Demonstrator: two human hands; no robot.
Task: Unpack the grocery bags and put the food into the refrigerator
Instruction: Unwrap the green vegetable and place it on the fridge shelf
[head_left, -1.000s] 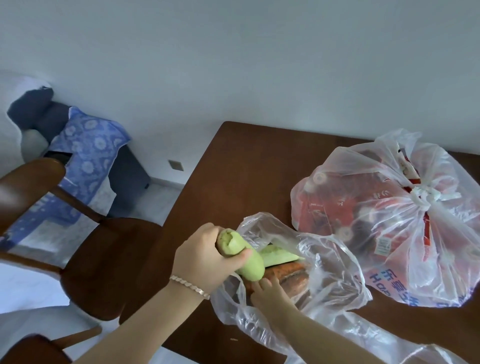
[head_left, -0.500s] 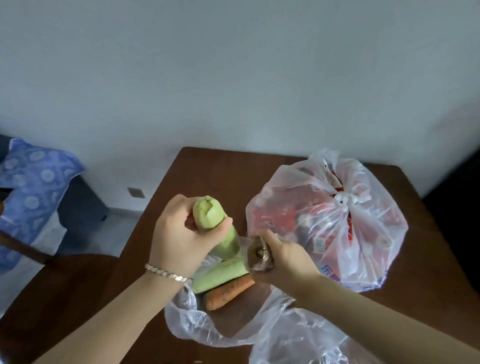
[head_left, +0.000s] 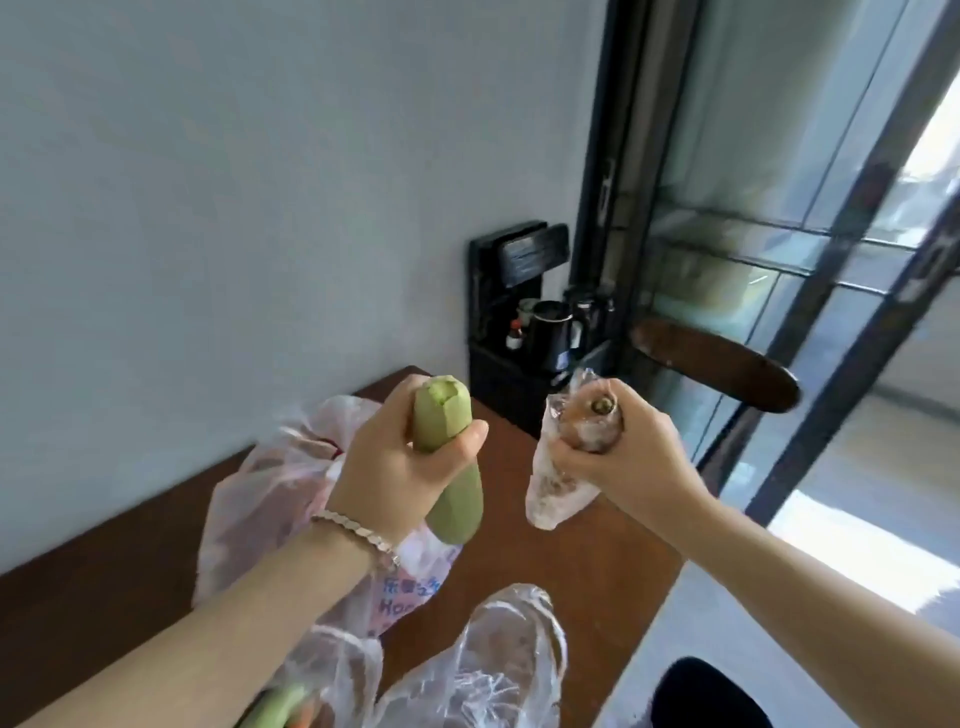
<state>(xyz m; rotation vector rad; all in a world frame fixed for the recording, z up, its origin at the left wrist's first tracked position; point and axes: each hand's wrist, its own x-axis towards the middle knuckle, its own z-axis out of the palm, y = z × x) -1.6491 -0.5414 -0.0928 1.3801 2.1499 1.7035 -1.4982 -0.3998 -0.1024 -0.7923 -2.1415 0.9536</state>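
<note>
Nearest me an open clear bag lies on the brown table, with something green and blurred at its near left edge. Just beyond, to the left, sits a fuller bag with blue print. My hands are apart above them. My left hand is wrapped round an upright pale green squash, and my right hand grips a film-wrapped brownish root. Far off, a black kettle stands beside the glass door.

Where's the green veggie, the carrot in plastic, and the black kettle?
Green veggie (head_left: 442, 423): head view, on its pale top part.
Carrot in plastic (head_left: 589, 423): head view, on its wrapped top part.
Black kettle (head_left: 549, 332): head view, on its body.
</note>
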